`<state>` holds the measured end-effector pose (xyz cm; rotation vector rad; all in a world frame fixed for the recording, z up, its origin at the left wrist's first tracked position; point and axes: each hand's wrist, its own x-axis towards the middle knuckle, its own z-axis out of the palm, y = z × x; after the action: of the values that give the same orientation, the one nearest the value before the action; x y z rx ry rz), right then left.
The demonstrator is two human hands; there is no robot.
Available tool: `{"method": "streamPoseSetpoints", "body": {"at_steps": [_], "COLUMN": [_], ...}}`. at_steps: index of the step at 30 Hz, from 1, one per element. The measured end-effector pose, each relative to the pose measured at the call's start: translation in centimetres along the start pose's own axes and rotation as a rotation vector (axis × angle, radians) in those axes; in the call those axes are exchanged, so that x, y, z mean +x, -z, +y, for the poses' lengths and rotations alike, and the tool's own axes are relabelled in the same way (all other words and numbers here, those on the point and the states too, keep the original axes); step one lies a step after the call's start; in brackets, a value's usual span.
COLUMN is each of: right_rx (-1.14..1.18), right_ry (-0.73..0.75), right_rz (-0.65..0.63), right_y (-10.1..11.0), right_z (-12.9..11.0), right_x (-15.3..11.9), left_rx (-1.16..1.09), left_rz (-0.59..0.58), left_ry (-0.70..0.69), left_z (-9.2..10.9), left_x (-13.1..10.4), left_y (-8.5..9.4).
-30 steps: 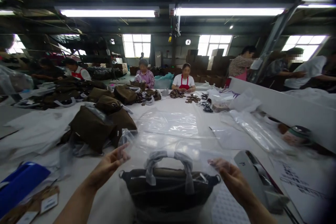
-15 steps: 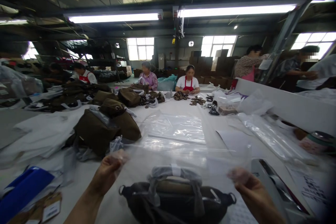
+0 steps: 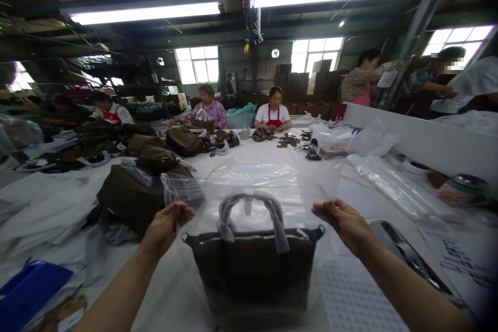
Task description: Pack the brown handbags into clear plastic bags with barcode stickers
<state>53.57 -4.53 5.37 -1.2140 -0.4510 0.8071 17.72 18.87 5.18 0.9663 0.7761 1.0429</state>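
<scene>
A dark olive handbag [image 3: 254, 270] stands upright inside a clear plastic bag [image 3: 317, 187], its two wrapped handles [image 3: 225, 212] raised. My left hand [image 3: 169, 223] pinches the plastic at the upper left, beside the handbag's left corner ring. At the upper right, my right hand [image 3: 338, 218] has its fingers pressed together on the plastic's edge. The plastic spreads between both hands and flares out above the handles. Behind it, a stack of flat clear bags [image 3: 268, 171] lies on the table.
More olive handbags [image 3: 132, 197] are piled at the left. A blue object [image 3: 33, 288] lies front left. On the right are a plastic roll [image 3: 397, 187], a lidded cup [image 3: 462, 189] and printed sheets [image 3: 346, 290]. Two co-workers [image 3: 274, 111] sit across the table.
The handbag has risen and turned more upright within the plastic. Both hands have moved up, the right one also leftward. The head view has tilted down slightly.
</scene>
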Motion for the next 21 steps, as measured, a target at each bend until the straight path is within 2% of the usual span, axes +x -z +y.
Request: {"method": "streamPoseSetpoints", "body": {"at_steps": [3,5,6,8,11,13,15,16,18,21], "right_rx": [-0.071,-0.188,-0.265,-0.441,-0.682,-0.786,-0.847,-0.87,-0.893,-0.883], "right_ry": [0.127,0.188,0.195,0.163,0.045,-0.015,-0.047,-0.057,-0.074,-0.1], "right_rz": [-0.069,-0.156,-0.201,-0.289,-0.406,-0.484,-0.524,-0.534,-0.542,-0.572], "right_y": [-0.5,0.8,2.0,4.7,8.2,9.5,10.2,10.3,10.5,10.9], "right_z": [-2.9,-3.0,-2.2,1.0,7.7,11.6,14.1,14.7,15.2,15.0], "right_x": [1.3,0.8,0.3,-0.8,-2.8,-4.4,-5.8,-6.3,-7.1,-7.8], "left_rx": [-0.005,0.081,0.16,0.371,0.652,0.721,0.738,0.753,0.796,0.876], "left_rz": [-0.014,-0.09,-0.144,-0.267,-0.471,-0.574,-0.625,-0.644,-0.672,-0.705], "left_ry": [-0.11,-0.145,-0.134,-0.069,0.092,0.2,0.28,0.305,0.328,0.304], "left_z": [3.1,4.0,3.7,1.6,-4.5,-8.8,-12.1,-13.2,-13.9,-12.8], "left_x": [0.6,-0.5,-1.4,-3.1,-5.6,-7.1,-8.7,-9.4,-10.5,-11.3], "left_y": [-0.5,0.2,0.8,2.3,4.6,6.0,6.9,7.3,7.8,8.1]}}
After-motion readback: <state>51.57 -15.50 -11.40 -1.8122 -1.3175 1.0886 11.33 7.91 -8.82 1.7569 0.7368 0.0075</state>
